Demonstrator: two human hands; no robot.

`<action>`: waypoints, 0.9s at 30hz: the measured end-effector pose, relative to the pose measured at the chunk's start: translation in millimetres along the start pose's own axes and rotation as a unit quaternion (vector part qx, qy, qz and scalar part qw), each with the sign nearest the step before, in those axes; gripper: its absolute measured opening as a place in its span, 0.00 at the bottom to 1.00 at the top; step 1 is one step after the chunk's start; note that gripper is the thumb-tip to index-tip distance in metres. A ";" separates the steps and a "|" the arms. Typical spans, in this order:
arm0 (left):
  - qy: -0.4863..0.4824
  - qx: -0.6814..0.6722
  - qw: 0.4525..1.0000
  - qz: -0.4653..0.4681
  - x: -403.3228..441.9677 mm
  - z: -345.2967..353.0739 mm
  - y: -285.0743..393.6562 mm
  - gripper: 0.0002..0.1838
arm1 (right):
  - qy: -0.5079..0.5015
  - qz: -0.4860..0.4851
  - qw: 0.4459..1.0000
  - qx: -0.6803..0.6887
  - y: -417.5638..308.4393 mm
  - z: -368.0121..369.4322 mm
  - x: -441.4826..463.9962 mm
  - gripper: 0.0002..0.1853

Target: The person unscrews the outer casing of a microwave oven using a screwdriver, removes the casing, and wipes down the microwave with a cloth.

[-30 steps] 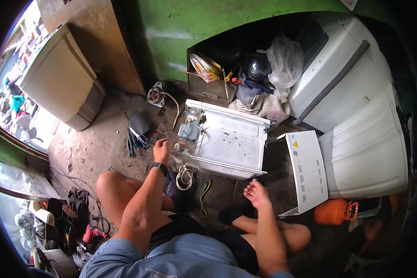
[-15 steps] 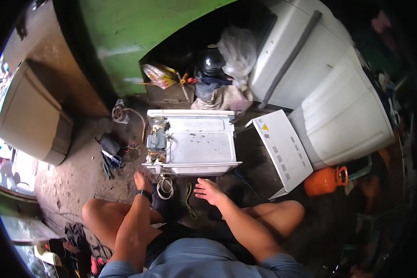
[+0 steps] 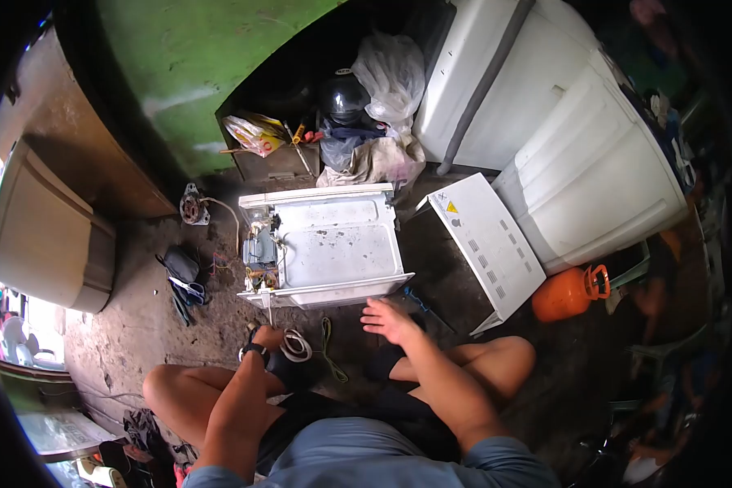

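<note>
In front of my crossed legs lies a white appliance with its cover off, like a microwave oven. Wiring and metal parts show along its left side. My left hand is closed at the coiled white power cord, below the appliance's front left corner; the fingertips are partly hidden. My right hand is held open, palm inward, just short of the front edge, touching nothing. Between the hands, a yellow-green looped wire rests on the floor. A thin blue tool lies right of the right hand.
The white vented cover stands tilted at right, beside an orange gas cylinder and a large white appliance body. At left are a small motor, scissors and a dark pouch. Bags are piled behind.
My left hand has closed at the coiled cord, and the coil has shifted toward me and right relative to the appliance. My right hand stays open. The whole view has shifted slightly.
</note>
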State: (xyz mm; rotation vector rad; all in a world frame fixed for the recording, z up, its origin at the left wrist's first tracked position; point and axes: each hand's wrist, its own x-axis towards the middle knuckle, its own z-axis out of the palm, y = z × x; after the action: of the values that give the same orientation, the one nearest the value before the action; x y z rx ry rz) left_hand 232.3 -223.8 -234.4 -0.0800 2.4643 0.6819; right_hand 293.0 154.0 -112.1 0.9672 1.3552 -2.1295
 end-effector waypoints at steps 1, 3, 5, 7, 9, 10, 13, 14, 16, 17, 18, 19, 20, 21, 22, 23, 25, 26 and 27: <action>0.011 0.045 0.999 0.021 -1.2 -8.6 -2.0 0.20 | 0.025 -0.013 0.998 -0.063 -2.1 -14.9 5.2 0.24; -0.008 0.042 0.999 0.018 -16.1 -37.6 -4.0 0.20 | 0.120 -0.030 0.987 -0.099 -15.0 -48.6 25.0 0.12; 0.016 0.029 0.999 0.019 -4.7 -56.4 -15.7 0.21 | 0.164 -0.034 0.983 0.078 -41.7 -70.8 18.4 0.05; 0.096 -0.036 0.994 -0.021 15.7 -74.1 -36.3 0.21 | 0.241 -0.108 0.955 0.135 -57.1 -86.8 15.4 0.08; 0.248 -0.228 0.941 -0.021 33.8 -100.7 -29.7 0.14 | 0.233 -0.098 0.944 0.212 -55.0 -93.1 12.8 0.10; 0.350 -0.243 0.904 0.034 48.8 -115.2 -26.0 0.14 | 0.217 -0.085 0.933 0.274 -55.5 -92.2 12.5 0.12; 0.373 -0.238 0.885 0.142 73.2 -172.5 24.8 0.15 | 0.102 -0.038 0.983 0.149 -31.5 -28.6 -9.4 0.15; 0.374 -0.230 0.881 0.177 82.9 -184.8 45.8 0.16 | 0.053 -0.005 0.987 0.149 -14.8 -7.9 -7.4 0.17; 0.385 -0.065 0.887 0.249 89.2 -213.2 101.9 0.19 | 0.003 0.064 0.985 0.161 3.7 37.0 -11.8 0.34; 0.386 0.091 0.875 0.278 85.6 -225.7 132.3 0.20 | -0.010 0.077 0.985 0.156 6.0 56.2 -13.0 0.44; 0.353 0.123 0.875 0.308 86.2 -232.4 157.8 0.24 | 0.004 0.090 0.984 0.156 4.8 76.2 -12.8 0.48; 0.319 0.153 0.873 0.336 89.3 -236.9 178.0 0.27 | 0.019 0.102 0.983 0.154 2.5 94.4 -10.5 0.51; 0.303 0.182 0.854 0.382 98.2 -238.2 189.5 0.34 | 0.019 0.100 0.983 0.155 -0.1 109.4 -6.2 0.51; 0.250 0.213 0.872 0.362 101.3 -240.9 205.7 0.39 | 0.061 0.085 0.980 0.169 -2.5 123.3 -1.4 0.51; 0.234 0.245 0.869 0.362 112.0 -237.4 213.0 0.43 | 0.103 0.070 0.975 0.182 -2.4 135.0 6.5 0.52; 0.219 0.276 0.864 0.360 124.2 -232.9 220.7 0.46 | 0.101 0.067 0.977 0.177 -0.6 145.0 18.5 0.52; 0.173 0.296 0.876 0.340 137.7 -224.2 239.0 0.52 | 0.090 0.059 0.969 0.222 5.0 158.3 46.3 0.56; 0.167 0.285 0.875 0.354 149.8 -217.1 240.2 0.55 | 0.112 0.078 0.963 0.232 2.6 163.7 53.0 0.51; 0.161 0.281 0.875 0.360 164.0 -208.8 238.3 0.55 | 0.109 0.077 0.966 0.223 3.7 168.5 59.9 0.51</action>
State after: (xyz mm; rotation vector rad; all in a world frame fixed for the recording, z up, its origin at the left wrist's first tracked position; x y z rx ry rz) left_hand -60.0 -103.9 -68.7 1.0725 2.9056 0.1934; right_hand 201.2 0.5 -112.6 1.4679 0.8617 -2.3040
